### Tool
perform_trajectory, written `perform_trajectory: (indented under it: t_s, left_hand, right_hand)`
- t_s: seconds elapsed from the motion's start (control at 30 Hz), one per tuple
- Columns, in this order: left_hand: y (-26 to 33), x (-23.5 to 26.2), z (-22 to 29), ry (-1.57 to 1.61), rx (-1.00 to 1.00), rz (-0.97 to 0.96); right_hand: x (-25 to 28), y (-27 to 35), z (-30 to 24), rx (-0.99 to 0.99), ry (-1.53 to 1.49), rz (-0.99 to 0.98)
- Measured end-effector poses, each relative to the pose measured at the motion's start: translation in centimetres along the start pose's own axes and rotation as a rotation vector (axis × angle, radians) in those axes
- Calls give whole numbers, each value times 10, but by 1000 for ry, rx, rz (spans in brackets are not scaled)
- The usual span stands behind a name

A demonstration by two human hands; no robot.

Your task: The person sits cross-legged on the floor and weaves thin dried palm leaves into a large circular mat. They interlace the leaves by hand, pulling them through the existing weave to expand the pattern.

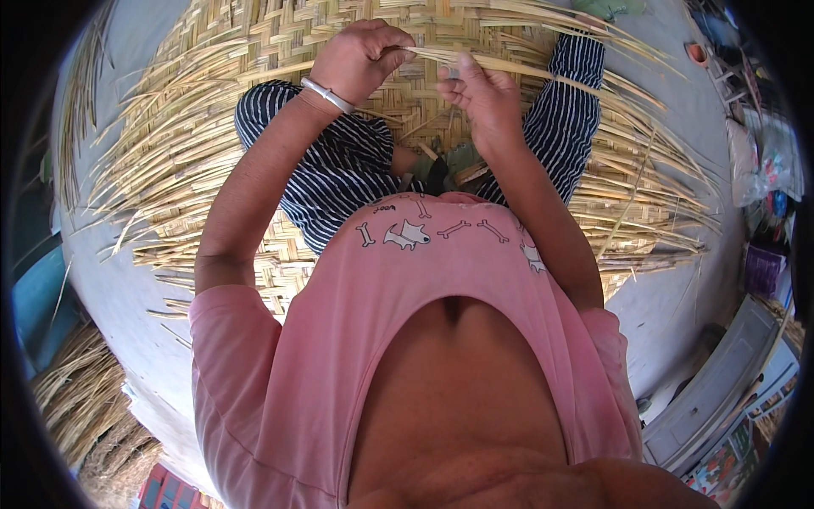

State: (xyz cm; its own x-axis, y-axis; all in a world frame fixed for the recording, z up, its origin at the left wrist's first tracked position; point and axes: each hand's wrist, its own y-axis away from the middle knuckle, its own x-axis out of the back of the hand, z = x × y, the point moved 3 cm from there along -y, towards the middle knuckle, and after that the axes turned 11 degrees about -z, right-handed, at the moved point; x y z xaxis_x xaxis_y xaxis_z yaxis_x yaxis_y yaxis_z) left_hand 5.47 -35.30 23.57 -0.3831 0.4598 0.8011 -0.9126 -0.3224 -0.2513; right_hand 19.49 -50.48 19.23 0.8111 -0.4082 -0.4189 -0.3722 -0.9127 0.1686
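Observation:
In front of me, above the woven mat (pixel 288 30), my left hand (pixel 360 61) pinches the end of a pale flat plant strip (pixel 434 54) between thumb and fingers. That strip runs right, past my right hand (pixel 482 92), toward my right knee. The thumb of my right hand is raised against the strip and its fingers are curled under it; a small greyish bit shows between them. I sit cross-legged on the mat, whose loose strip ends (pixel 153 170) fan out on both sides.
At lower left lies a heap of dry strips (pixel 80 394) beside a blue-green object (pixel 42 297). Along the right stand a grey panel (pixel 712 390), plastic bags (pixel 778 165) and a purple package (pixel 763 270). Pale floor (pixel 127 314) surrounds the mat.

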Motion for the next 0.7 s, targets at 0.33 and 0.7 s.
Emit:
perform_trajectory:
  t_s: [0.33,0.7]
  left_hand:
    - [-6,-3,-14,774,276,-385]
    - [-15,-10,-3,888,316,-464]
  right_hand:
    - [7,2,-10,61,-231,31]
    - [6,-2,-12,122,-247,-73]
